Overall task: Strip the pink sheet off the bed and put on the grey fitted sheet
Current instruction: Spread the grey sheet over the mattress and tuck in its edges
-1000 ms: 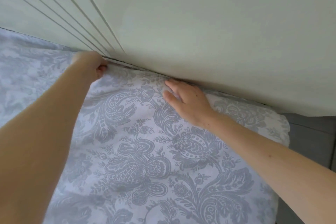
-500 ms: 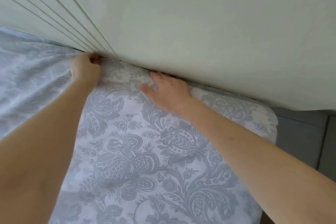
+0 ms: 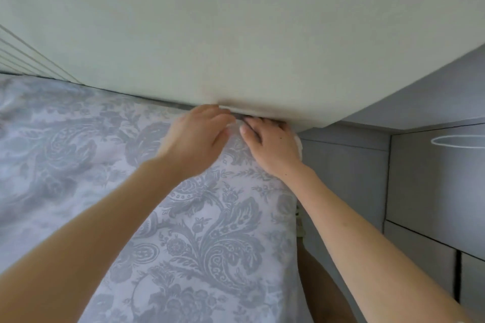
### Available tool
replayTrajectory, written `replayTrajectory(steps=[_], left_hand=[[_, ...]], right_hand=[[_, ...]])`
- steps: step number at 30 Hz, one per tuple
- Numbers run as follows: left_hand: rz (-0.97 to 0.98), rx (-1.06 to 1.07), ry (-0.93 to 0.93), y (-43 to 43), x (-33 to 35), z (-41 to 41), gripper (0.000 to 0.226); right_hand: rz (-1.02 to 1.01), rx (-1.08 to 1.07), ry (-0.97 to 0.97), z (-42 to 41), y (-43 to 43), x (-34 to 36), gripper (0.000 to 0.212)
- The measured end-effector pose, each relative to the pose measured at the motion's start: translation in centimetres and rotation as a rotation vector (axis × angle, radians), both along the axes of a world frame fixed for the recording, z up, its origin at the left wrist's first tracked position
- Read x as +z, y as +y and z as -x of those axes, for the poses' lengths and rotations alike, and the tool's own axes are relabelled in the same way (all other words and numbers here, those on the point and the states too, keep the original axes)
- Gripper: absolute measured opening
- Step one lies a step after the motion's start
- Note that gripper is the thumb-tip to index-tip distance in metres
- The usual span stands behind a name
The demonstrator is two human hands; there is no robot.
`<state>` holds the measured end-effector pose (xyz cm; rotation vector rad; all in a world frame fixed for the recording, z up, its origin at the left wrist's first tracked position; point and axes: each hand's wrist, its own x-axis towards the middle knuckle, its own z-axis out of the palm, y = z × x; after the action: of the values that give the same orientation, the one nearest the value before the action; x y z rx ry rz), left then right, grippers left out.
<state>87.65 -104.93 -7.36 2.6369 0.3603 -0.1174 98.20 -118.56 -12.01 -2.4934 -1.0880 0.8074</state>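
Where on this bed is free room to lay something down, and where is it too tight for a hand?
Free: the wide grey sheet left of the left forearm, up to the wall, and the patch between both forearms. Crowded: the far right corner, where the left hand and right hand are close at the narrow slit under the wall.

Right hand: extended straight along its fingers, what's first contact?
Likely the pale off-white wall, almost immediately: the right hand points its fingers into the dark gap between the grey paisley-patterned sheet and that wall. Depth inside the gap is unclear.
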Motion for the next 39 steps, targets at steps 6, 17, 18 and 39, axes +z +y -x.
replayTrajectory(steps=[6,17,18,39], left_hand=[[-0.179,-0.213,0.163,-7.2,-2.6,0.6,0.055],[-0.261,-0.108,0.277,-6.9,-5.9,-2.4,0.058],[-0.265,-0.098,0.262,-7.2,-5.4,-2.5,0.058],[-0.730,-0.965,0.967,-17.6,-6.0,-14.2,0.034]], right_hand=[[-0.332,-0.605,0.067,4.4,-9.8,2.7,0.049],[-0.367,-0.614,0.596,4.7,-9.3,-2.5,0.072],[-0.448,-0.717,0.735,4.8,-10.3,-1.9,0.070],[-0.734,-1.291,1.319,11.0,-16.1,-6.8,0.035]])
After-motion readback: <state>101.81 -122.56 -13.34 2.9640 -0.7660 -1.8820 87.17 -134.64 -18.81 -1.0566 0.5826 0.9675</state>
